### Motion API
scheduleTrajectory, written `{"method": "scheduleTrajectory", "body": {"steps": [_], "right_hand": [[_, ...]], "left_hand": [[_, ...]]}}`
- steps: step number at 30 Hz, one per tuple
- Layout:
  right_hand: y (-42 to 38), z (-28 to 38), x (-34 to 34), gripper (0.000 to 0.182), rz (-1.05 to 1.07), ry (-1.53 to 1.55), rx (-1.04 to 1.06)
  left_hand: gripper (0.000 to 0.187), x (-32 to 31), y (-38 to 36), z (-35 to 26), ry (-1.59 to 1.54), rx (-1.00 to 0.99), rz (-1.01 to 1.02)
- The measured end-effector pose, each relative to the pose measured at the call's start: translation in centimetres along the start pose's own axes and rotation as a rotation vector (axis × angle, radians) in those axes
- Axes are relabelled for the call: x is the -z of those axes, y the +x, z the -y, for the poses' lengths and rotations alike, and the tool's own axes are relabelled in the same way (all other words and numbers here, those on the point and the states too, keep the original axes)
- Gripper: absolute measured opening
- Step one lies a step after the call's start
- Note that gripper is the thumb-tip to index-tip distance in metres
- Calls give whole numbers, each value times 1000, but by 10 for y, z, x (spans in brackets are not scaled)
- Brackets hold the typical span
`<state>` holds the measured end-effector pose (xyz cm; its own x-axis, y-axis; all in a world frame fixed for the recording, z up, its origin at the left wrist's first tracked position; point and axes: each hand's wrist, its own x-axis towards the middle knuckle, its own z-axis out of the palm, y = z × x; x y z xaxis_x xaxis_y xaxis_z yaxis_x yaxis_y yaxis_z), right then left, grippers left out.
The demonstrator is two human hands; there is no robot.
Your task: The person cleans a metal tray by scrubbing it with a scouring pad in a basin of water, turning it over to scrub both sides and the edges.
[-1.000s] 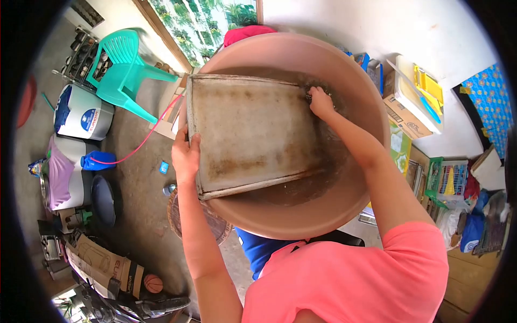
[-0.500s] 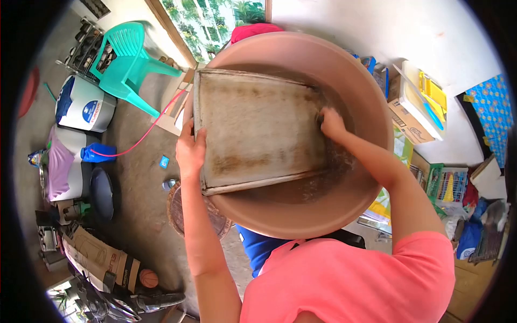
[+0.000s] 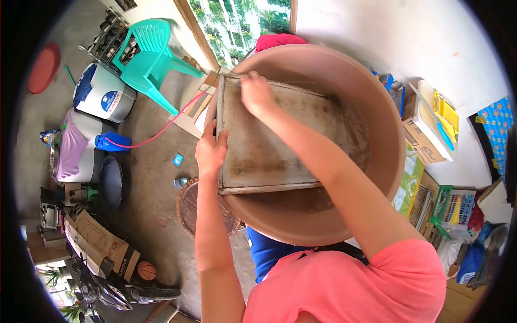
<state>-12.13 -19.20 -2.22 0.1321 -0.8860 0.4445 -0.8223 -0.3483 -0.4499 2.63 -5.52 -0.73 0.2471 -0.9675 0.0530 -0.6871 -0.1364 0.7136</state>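
Note:
A big brown basin [image 3: 377, 199] holds murky water. A stained rectangular framed panel [image 3: 264, 142] leans in it, its left end resting over the basin's left rim and its right end down in the water. My left hand [image 3: 211, 151] grips the panel's left edge, thumb on top. My right hand [image 3: 255, 92] is on the panel near its upper left corner, fingers curled and pressed together; whatever lies under them is hidden.
A green plastic chair [image 3: 148, 64] stands at the upper left. A pink hose [image 3: 161, 131] runs from a blue container [image 3: 110, 141] toward the basin. Near its lower left is a round wooden stool [image 3: 202, 210]. At the right are boxes [image 3: 423, 129] and a green crate [image 3: 442, 207].
My right hand has moved from the panel's right end in the water to its upper left corner. My left hand keeps its hold. The whole view has shifted slightly.

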Motion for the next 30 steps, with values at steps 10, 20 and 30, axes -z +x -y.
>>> {"method": "scheduleTrajectory", "body": {"steps": [10, 20, 30], "right_hand": [[-41, -100, 13, 24, -19, -145, 93], [-90, -192, 51, 27, 216, -368, -626], [17, -4, -4, 26, 82, -118, -111]], "left_hand": [[45, 5, -6, -17, 123, 33, 20], [45, 3, -5, -13, 157, 1, 5], [46, 2, -3, -8, 131, -21, -2]]}}
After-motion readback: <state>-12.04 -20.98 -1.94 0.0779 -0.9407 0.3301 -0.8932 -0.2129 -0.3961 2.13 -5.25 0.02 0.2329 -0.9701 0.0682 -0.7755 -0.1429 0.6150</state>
